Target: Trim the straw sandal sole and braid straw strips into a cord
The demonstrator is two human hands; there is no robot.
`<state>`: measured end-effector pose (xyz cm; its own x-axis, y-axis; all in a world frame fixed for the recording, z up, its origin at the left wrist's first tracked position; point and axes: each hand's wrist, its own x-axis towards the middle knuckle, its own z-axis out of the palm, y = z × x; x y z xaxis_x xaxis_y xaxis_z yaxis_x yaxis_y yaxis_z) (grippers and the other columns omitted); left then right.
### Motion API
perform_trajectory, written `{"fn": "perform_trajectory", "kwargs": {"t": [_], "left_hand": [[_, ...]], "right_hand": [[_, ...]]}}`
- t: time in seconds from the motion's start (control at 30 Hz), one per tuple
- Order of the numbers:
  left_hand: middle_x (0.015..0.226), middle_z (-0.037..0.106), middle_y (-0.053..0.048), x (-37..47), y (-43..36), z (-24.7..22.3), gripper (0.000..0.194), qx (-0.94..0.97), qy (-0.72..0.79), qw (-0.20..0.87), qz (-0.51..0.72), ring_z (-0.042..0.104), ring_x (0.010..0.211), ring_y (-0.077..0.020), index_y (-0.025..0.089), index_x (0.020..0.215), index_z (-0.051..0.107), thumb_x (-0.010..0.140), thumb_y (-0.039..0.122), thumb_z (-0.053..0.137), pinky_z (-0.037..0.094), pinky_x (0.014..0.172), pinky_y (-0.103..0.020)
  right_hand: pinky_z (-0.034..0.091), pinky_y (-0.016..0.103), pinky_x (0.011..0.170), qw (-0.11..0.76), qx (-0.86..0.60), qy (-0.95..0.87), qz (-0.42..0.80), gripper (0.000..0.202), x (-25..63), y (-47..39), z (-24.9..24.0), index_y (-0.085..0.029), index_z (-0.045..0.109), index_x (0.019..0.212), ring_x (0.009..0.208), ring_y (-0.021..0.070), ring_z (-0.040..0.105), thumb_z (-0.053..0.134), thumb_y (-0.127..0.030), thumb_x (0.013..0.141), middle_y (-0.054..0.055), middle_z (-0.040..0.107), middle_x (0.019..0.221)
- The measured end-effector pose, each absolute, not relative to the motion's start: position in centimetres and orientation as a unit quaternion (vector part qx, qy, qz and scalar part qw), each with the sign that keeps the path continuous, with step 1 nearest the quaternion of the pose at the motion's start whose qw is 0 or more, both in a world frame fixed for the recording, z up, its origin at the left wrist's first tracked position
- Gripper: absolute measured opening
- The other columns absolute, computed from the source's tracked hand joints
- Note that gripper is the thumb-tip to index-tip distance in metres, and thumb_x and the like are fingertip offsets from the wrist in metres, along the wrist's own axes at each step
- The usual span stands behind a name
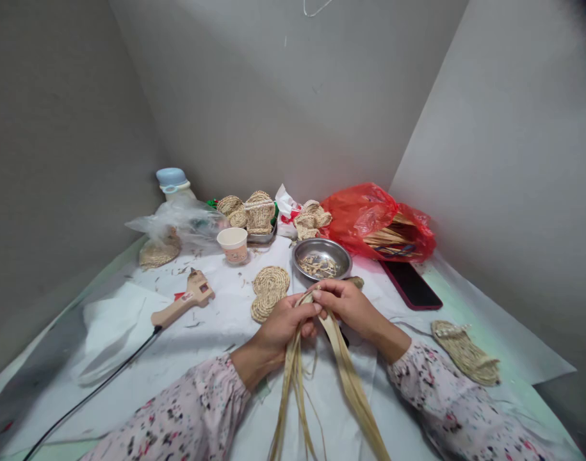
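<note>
Long pale straw strands hang down from both my hands toward the table's near edge. My left hand pinches them near their upper end, with thumb and fingers closed. Right beside it, my right hand also has its fingertips closed on the straw, the two hands nearly touching. Thinner strands fall below the left hand and a broader flat bundle falls below the right. Just beyond the left hand lies a woven straw piece of two joined coils. Behind the right hand stands a metal bowl with straw scraps in it.
A glue gun with a black cord lies at left. Farther back are a paper cup, a clear plastic bag, a blue-lidded bottle and a red bag of straw. A phone and a woven slipper shape lie right.
</note>
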<state>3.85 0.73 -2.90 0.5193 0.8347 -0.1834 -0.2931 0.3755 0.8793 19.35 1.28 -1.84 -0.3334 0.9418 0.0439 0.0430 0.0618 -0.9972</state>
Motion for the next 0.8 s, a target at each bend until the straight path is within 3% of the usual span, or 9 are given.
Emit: {"fn": "perform_trajectory", "kwargs": {"t": [0.37, 0.47, 0.57, 0.8], "left_hand": [[0.041, 0.041, 0.008, 3.6, 0.2, -2.6, 0.013, 0.432, 0.301, 0.794, 0.305, 0.034, 0.038, -0.0041, 0.012, 0.075, 0.062, 0.073, 0.023, 0.068, 0.035, 0.049, -0.019], [0.046, 0.049, 0.005, 3.6, 0.1, -2.5, 0.016, 0.427, 0.281, 0.815, 0.273, 0.037, 0.039, -0.0044, 0.012, 0.075, 0.060, 0.069, 0.023, 0.071, 0.036, 0.049, -0.020], [0.062, 0.061, 0.000, 3.5, -0.1, -2.4, 0.020, 0.434, 0.260, 0.826, 0.247, 0.038, 0.040, -0.0029, 0.013, 0.077, 0.058, 0.066, 0.021, 0.073, 0.032, 0.046, -0.020], [0.067, 0.064, -0.001, 3.3, -0.4, -2.2, 0.020, 0.443, 0.242, 0.841, 0.197, 0.038, 0.039, -0.0012, 0.013, 0.079, 0.058, 0.066, 0.019, 0.072, 0.031, 0.045, -0.018]], "right_hand": [[0.038, 0.023, 0.044, 0.479, -0.437, -0.521, 0.555, 0.036, 19.7, 1.9, -3.2, -0.017, 0.064, 0.095, 0.045, 0.0111, 0.052, 0.063, -0.049, 0.080, -0.001, 0.063, 0.063], [0.040, 0.023, 0.047, 0.511, -0.447, -0.483, 0.553, 0.039, 19.9, 2.2, -3.3, -0.017, 0.064, 0.097, 0.050, 0.0115, 0.053, 0.067, -0.050, 0.076, -0.001, 0.063, 0.065], [0.035, 0.021, 0.044, 0.546, -0.450, -0.443, 0.550, 0.036, 20.3, 2.7, -3.1, -0.017, 0.063, 0.088, 0.045, 0.0092, 0.046, 0.067, -0.050, 0.075, -0.004, 0.057, 0.057], [0.026, 0.021, 0.040, 0.644, -0.414, -0.378, 0.520, 0.030, 22.0, 3.8, -2.7, -0.018, 0.057, 0.073, 0.040, 0.0073, 0.033, 0.068, -0.045, 0.076, -0.007, 0.044, 0.047]]}}
